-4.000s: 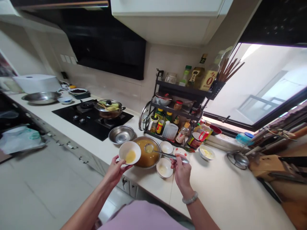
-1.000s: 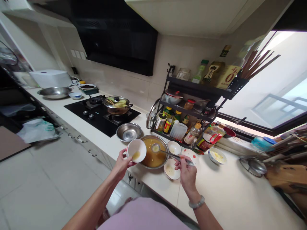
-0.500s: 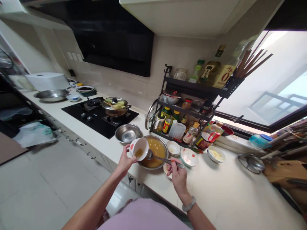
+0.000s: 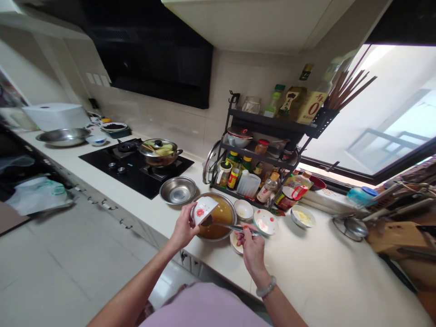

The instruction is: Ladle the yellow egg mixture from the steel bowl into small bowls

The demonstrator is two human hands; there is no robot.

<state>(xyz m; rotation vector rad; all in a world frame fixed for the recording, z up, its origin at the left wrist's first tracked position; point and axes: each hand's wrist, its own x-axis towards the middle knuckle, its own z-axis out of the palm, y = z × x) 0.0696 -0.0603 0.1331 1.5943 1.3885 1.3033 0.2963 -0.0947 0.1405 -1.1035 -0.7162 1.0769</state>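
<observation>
My left hand [image 4: 185,228] is closed on a small white bowl [image 4: 203,210] with a red flower on its side. The bowl is tipped far over above a metal basin [image 4: 235,212], its mouth turned toward the brown liquid [image 4: 223,213] inside. In my right hand [image 4: 252,250] is the handle of a metal ladle [image 4: 227,225], its head close under the tilted bowl's rim. Right of the basin stand a small white bowl [image 4: 243,210] and a bowl with red spots [image 4: 265,222]. Another small dish [image 4: 235,244] is partly hidden behind my right hand.
An empty metal bowl [image 4: 178,190] sits between the basin and the black stove [image 4: 136,175], where a lidded pan [image 4: 158,153] stands. A black rack [image 4: 259,156] of bottles and jars rises behind the basin. Farther right are a bowl of pale yellow pieces [image 4: 303,217] and a knife block [image 4: 391,238].
The small bowl in my left hand has tipped from showing its inside to showing its outer side. The ladle stays in my right hand over the basin. The view has shifted slightly.
</observation>
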